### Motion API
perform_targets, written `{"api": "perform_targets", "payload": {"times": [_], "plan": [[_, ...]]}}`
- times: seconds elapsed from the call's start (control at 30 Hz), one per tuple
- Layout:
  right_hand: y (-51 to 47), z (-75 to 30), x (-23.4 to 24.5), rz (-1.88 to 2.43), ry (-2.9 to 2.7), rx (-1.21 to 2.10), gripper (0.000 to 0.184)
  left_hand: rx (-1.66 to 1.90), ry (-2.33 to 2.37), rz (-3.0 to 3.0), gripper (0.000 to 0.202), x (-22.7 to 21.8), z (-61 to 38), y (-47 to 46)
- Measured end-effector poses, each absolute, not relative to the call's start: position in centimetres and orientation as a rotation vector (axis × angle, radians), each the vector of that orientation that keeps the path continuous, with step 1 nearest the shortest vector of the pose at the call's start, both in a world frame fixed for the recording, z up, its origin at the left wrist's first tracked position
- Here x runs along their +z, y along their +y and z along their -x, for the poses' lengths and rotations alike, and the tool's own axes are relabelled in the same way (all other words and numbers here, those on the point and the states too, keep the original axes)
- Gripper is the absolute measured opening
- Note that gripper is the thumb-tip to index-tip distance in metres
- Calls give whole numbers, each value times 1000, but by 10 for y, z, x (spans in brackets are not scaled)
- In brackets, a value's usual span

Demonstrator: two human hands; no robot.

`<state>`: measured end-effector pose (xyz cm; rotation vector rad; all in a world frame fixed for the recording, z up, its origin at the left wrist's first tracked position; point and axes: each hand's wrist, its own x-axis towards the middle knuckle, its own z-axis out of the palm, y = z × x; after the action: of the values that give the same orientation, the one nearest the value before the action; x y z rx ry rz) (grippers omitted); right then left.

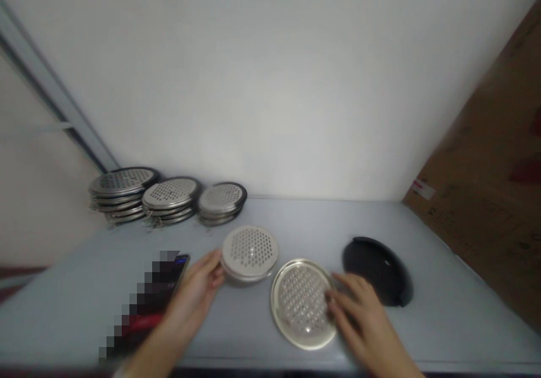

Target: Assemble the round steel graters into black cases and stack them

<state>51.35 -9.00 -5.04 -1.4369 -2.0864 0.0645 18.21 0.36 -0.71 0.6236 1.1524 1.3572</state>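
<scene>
My left hand (195, 294) grips the near-left edge of a round perforated metal disc (250, 251) that lies on the grey table (435, 265). My right hand (359, 310) rests with spread fingers on the right rim of a second perforated metal plate (301, 302), which lies flat near the table's front edge. A black rounded lid-like piece (377, 269) lies just beyond my right hand.
Three stacks of perforated metal plates (167, 198) stand at the back left against the white wall. A dark phone-like object (146, 305), partly pixelated, lies beside my left wrist. A brown cardboard panel (490, 198) borders the table's right side.
</scene>
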Motion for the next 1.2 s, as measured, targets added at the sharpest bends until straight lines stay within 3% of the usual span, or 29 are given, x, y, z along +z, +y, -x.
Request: {"api": "perform_targets", "payload": {"times": [0.4,0.5,0.67,0.73,0.83,0.9,1.03,1.2], "plan": [[-94,-513,-46,1413,-2073,178,33,904,1046,-796,55,-23,-237,-23],[-95,-514,-50,1421,-2019,214,43,789,1116,-1063,49,-26,-238,-23],[-93,-516,-57,1450,-2070,213,53,567,1393,-1860,24,-15,-230,-24],[-92,-517,-63,1458,-2110,209,68,484,1442,-2076,25,-12,-227,-25],[-95,-514,-73,1416,-2141,206,115,560,1420,-2280,38,-12,-227,-27],[-99,-509,-78,1410,-2141,222,129,628,1297,-2384,46,-14,-230,-30],[-105,-501,-80,1484,-2104,280,120,567,1178,-2379,41,-19,-237,-36],[-105,-498,-85,1479,-2110,267,126,522,1231,-2316,51,-21,-241,-42]]}}
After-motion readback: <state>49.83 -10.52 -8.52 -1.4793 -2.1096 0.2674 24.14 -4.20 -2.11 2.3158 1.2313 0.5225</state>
